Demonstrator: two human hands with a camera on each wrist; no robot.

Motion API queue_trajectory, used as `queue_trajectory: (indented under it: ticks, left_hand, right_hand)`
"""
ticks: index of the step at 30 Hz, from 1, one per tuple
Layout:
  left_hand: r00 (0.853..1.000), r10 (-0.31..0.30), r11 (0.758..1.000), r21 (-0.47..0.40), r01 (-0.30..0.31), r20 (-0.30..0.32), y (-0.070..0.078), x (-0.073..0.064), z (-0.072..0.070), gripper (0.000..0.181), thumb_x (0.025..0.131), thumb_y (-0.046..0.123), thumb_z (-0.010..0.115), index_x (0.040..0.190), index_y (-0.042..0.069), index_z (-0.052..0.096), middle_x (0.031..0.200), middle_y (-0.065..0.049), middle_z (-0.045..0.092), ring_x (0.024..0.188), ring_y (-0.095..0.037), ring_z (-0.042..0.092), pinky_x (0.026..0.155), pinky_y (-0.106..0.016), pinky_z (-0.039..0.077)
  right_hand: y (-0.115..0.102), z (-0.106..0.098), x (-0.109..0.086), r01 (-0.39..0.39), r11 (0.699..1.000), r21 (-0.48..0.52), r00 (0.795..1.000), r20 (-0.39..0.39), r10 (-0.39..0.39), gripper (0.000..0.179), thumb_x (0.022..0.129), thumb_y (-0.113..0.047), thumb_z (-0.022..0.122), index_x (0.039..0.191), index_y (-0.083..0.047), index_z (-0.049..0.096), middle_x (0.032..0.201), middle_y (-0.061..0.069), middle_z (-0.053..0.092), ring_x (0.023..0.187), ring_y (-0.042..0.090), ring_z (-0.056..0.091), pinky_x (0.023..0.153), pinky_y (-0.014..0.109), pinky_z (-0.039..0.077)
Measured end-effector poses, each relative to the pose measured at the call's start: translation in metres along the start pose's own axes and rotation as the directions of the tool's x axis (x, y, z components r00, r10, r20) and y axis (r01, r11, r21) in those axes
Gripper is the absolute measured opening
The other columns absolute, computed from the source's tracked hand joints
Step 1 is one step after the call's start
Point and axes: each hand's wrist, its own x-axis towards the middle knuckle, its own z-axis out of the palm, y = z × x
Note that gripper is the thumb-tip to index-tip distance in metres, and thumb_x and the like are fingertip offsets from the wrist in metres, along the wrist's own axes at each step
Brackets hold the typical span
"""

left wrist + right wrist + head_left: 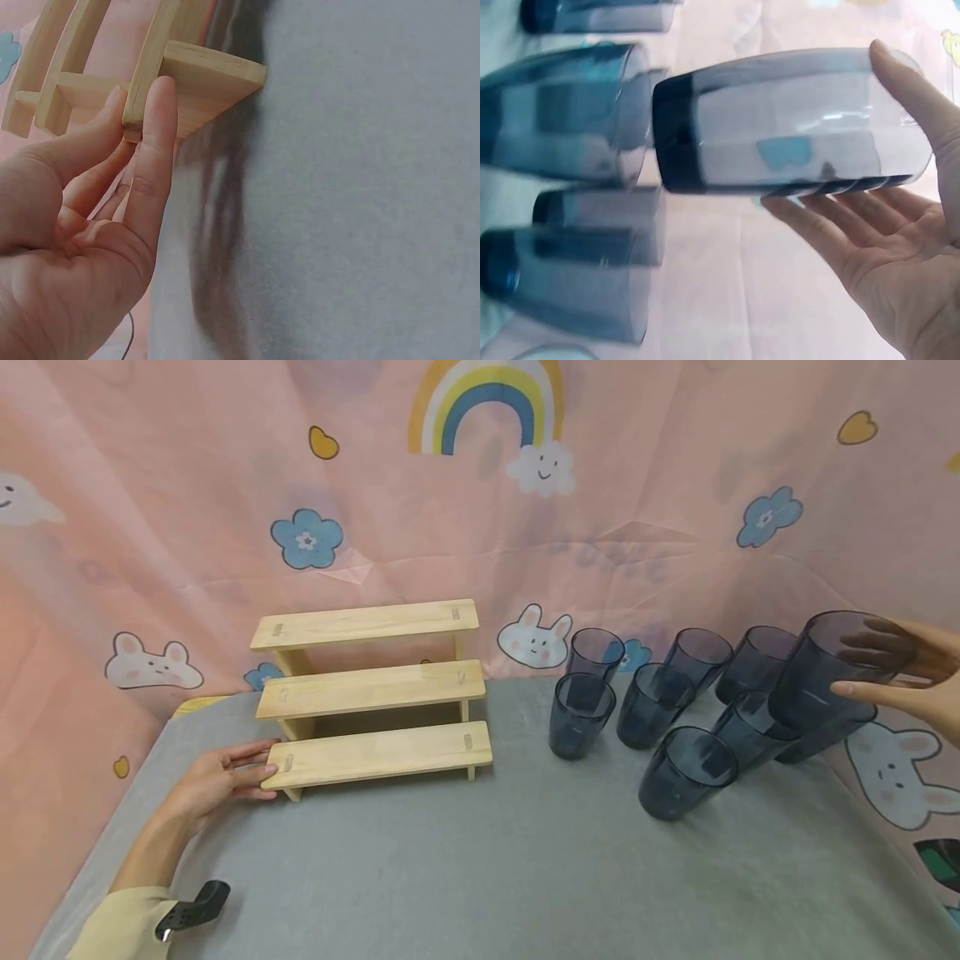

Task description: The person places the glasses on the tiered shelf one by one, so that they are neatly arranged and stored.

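A pale wooden three-step shelf (382,755) stands on the table at left centre. My left hand (213,783) pinches the left end of its lowest step, fingers at the board's edge in the left wrist view. Over at the far right, my right hand (926,685) holds a tinted dark-blue tumbler (825,672) by its upper part, thumb on one side and fingers on the other. This tumbler is tilted and overlaps several others in the head view. In the right wrist view its dark base (676,135) points toward another tumbler (570,112) standing behind it.
Several matching tumblers (686,775) stand upright on the right of the grey-covered table (480,877). Behind the shelf and tumblers hangs a pink printed curtain (637,468). A black strap (197,908) sits at my left sleeve.
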Motion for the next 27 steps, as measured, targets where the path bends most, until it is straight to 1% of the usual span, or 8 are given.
queue_trajectory:
  ticks: [7,8,11,13,18,21,24,27]
  left_hand:
    - [1.0,0.006,0.999,-0.039,-0.006,0.002,-0.003,0.0,0.0,0.069,0.094,0.013,0.067,0.148,-0.01,0.031,0.117,-0.002,0.058,0.089,-0.014,0.069,0.08,-0.039,0.058]
    - [1.0,0.006,0.999,-0.045,-0.006,0.001,-0.003,0.0,0.0,0.069,0.094,0.012,0.068,0.148,-0.01,0.031,0.117,-0.001,0.058,0.089,-0.014,0.069,0.08,-0.039,0.058]
    - [1.0,0.006,0.998,-0.058,-0.006,0.001,-0.002,0.0,0.001,0.069,0.094,0.012,0.067,0.148,-0.011,0.03,0.117,0.0,0.057,0.089,-0.014,0.068,0.08,-0.039,0.058]
    - [1.0,-0.001,0.998,-0.065,0.0,-0.002,-0.002,0.0,0.002,0.07,0.094,0.012,0.068,0.148,-0.01,0.03,0.117,-0.001,0.057,0.089,-0.014,0.069,0.08,-0.039,0.058]
    - [1.0,-0.012,0.997,-0.07,0.012,-0.004,0.0,0.002,0.003,0.068,0.095,0.011,0.066,0.148,-0.009,0.03,0.12,-0.005,0.054,0.09,-0.014,0.068,0.081,-0.04,0.058]
    - [1.0,-0.009,0.997,-0.075,0.009,0.0,-0.001,0.003,0.004,0.068,0.095,0.011,0.066,0.149,-0.009,0.029,0.12,-0.005,0.054,0.09,-0.013,0.068,0.081,-0.039,0.058]
    - [1.0,-0.001,0.996,-0.094,0.002,0.007,-0.003,0.003,0.003,0.07,0.095,0.011,0.066,0.149,-0.01,0.027,0.116,0.0,0.056,0.09,-0.012,0.068,0.08,-0.038,0.058]
    - [1.0,0.004,0.993,-0.119,-0.002,0.015,-0.006,0.001,0.001,0.071,0.095,0.01,0.065,0.149,-0.011,0.024,0.112,0.005,0.057,0.09,-0.011,0.067,0.079,-0.038,0.058]
  right_hand:
    - [-0.035,0.014,0.015,-0.077,0.996,0.052,0.986,0.149,0.069,0.081,0.094,-0.025,0.069,0.156,-0.035,0.019,0.154,0.0,0.037,0.144,0.027,0.028,0.107,0.074,0.01]
    - [-0.039,0.016,0.017,-0.077,0.995,0.058,0.985,0.157,0.067,0.08,0.093,-0.026,0.07,0.156,-0.035,0.021,0.15,-0.005,0.041,0.143,0.027,0.03,0.106,0.075,0.011]
    - [-0.052,0.024,0.027,-0.053,0.996,0.068,0.988,0.15,0.043,0.078,0.09,-0.027,0.074,0.153,-0.035,0.03,0.134,-0.018,0.052,0.125,0.003,0.043,0.105,0.074,0.019]
    - [-0.061,0.03,0.036,-0.045,0.997,0.064,0.986,0.163,0.034,0.077,0.088,-0.03,0.076,0.152,-0.035,0.033,0.129,-0.02,0.054,0.114,0.0,0.046,0.106,0.066,0.029]
    - [-0.077,0.043,0.056,-0.074,0.994,0.077,0.972,0.227,0.055,0.077,0.089,-0.037,0.074,0.153,-0.035,0.032,0.138,-0.011,0.054,0.134,0.024,0.041,0.104,0.041,0.04]
    - [-0.081,0.053,0.064,-0.052,0.992,0.111,0.968,0.25,0.023,0.075,0.089,-0.034,0.074,0.153,-0.032,0.034,0.136,-0.011,0.056,0.133,0.023,0.043,0.098,0.028,0.042]
    - [-0.083,0.065,0.07,-0.009,0.987,0.161,0.967,0.252,-0.033,0.072,0.089,-0.03,0.074,0.151,-0.028,0.038,0.133,-0.011,0.059,0.126,0.017,0.048,0.095,0.026,0.042]
    - [-0.086,0.078,0.076,0.019,0.974,0.227,0.965,0.252,-0.078,0.07,0.09,-0.024,0.074,0.15,-0.024,0.041,0.132,-0.009,0.06,0.126,0.017,0.048,0.106,0.037,0.039]
